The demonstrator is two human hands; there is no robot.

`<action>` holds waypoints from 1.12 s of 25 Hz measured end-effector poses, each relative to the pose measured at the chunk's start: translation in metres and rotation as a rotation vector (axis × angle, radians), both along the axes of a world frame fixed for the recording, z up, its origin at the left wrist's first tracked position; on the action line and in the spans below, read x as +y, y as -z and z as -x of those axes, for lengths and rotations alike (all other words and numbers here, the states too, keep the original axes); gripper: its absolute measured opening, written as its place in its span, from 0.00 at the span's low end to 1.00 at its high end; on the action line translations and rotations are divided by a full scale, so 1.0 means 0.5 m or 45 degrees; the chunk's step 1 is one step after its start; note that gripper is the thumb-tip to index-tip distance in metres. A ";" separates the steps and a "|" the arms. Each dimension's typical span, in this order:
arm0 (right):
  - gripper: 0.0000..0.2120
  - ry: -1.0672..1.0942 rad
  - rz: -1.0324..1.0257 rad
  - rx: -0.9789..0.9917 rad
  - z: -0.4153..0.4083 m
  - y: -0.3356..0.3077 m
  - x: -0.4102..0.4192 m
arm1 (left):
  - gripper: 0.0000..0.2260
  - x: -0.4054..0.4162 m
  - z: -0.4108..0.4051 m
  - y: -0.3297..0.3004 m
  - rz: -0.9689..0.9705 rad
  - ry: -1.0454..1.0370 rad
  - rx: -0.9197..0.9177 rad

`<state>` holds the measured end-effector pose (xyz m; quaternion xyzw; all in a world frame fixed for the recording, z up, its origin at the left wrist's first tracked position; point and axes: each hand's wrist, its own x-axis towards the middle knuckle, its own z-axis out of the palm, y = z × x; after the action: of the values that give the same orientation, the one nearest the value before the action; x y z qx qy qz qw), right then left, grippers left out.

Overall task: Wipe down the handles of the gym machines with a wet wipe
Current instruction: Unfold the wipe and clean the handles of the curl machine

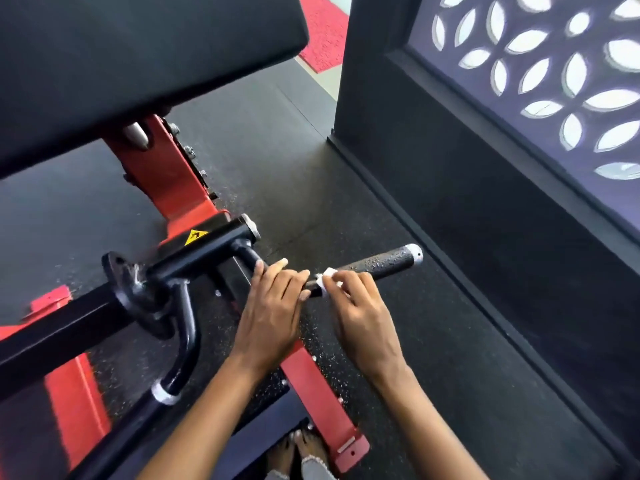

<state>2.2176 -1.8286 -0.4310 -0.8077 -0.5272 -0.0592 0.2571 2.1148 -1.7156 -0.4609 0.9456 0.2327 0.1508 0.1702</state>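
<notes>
head view: right hand (360,306) pinches folded white wipe (329,276) on textured handle (384,265).

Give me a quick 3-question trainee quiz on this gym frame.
1. True or false: the left hand rests on the handle bar with no wipe in it.
2. Which hand pinches the white wet wipe? A) left B) right C) neither
3. Fill in: the yellow warning sticker sits on the black ____.

Key
1. True.
2. B: the right hand presses it against the bar.
3. Crossbar, beside the red frame.
</notes>
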 end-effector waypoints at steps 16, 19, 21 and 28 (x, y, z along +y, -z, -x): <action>0.12 0.412 -0.023 0.195 -0.118 0.025 -0.057 | 0.18 -0.004 0.004 0.009 -0.027 -0.002 0.017; 0.13 0.236 -0.008 0.136 -0.030 0.020 -0.028 | 0.19 0.000 0.007 0.010 -0.076 0.018 0.052; 0.13 0.121 -0.014 0.127 0.011 0.015 -0.015 | 0.20 0.001 0.006 0.008 -0.088 0.037 0.061; 0.15 0.026 0.000 0.070 -0.032 -0.011 -0.003 | 0.36 0.048 0.022 -0.021 -0.240 -0.139 0.250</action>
<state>2.2335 -1.8302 -0.4253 -0.8145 -0.5116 -0.0398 0.2707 2.1037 -1.6915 -0.4505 0.9536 0.2840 0.0879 0.0485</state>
